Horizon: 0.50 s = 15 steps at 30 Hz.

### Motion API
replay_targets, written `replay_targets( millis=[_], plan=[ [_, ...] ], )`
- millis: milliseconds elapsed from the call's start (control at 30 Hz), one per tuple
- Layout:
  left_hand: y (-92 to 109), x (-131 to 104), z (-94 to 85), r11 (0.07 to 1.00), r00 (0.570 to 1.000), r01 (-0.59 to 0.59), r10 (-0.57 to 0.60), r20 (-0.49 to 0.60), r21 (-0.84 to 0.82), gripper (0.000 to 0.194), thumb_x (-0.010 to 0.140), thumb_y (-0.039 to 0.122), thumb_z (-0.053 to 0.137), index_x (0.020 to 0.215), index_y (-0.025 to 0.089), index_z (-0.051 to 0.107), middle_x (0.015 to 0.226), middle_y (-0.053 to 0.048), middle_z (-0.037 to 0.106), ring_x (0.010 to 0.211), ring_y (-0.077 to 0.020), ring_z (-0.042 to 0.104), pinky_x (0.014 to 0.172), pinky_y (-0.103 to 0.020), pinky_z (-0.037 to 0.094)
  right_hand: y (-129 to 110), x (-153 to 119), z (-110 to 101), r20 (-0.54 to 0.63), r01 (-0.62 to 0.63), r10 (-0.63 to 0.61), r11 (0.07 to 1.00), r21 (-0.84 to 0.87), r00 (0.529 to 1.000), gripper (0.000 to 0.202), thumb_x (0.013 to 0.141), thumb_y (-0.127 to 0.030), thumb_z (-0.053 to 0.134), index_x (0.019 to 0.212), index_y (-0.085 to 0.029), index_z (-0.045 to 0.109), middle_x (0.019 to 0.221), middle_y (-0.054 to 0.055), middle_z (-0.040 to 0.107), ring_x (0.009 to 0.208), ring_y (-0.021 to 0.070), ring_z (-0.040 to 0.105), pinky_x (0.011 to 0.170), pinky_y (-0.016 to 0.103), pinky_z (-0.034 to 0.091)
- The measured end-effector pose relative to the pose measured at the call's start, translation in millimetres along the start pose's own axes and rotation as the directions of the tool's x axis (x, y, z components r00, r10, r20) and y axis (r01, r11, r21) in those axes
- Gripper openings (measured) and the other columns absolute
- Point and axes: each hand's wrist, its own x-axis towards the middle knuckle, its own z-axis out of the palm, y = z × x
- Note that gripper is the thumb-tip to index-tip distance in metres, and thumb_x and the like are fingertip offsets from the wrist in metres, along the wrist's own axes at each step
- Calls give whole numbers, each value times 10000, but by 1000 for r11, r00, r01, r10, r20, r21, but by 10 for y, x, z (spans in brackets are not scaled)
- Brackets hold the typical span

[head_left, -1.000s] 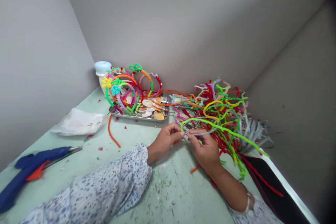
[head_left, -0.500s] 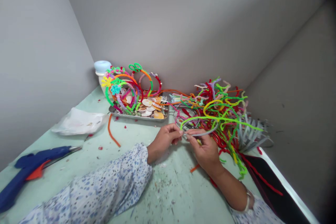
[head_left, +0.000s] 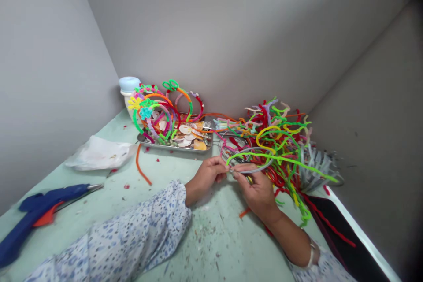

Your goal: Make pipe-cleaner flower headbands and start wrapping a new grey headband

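My left hand pinches the near end of a lime-green pipe cleaner, whose free length reaches off to the right. Close beside it, my right hand has thumb and fingers closed on a thin grey headband, which curves above the knuckles. The fingertips of both hands nearly meet where the pipe cleaner and the headband end come together. Exactly how the two are joined there is covered by the fingers.
Finished colourful headbands stand on a metal tray of shells. Loose pipe cleaners pile up at the right, beside grey headbands. A blue glue gun and a white plastic bag lie left. Walls bound the table.
The lime-green pipe cleaner has swung lower, its free end shifting right and down. The grey loop's outline has tilted slightly. Both hands stay almost in place.
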Motion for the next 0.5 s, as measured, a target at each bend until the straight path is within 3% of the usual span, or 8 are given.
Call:
replay_targets(
  millis=[200, 500],
  plan=[
    [18, -30, 9, 997, 997, -71, 70, 34, 23, 190, 723, 291, 608, 634, 159, 505, 520, 34, 483, 446, -61, 380, 454, -212, 261, 22, 1, 10, -27, -50, 51, 998, 38, 998, 68, 831, -200, 588, 895, -220, 598, 893, 39, 650, 879, 183, 615, 794, 329, 502],
    [18, -16, 7, 999, 1000, -23, 23, 10, 41, 194, 710, 286, 606, 605, 160, 503, 494, 35, 479, 423, -58, 371, 438, -213, 251, 13, 2, 6, -18, -31, 31, 999, -11, 999, 64, 834, -227, 575, 891, -225, 604, 883, 46, 666, 869, 196, 627, 789, 352, 507]
  ],
)
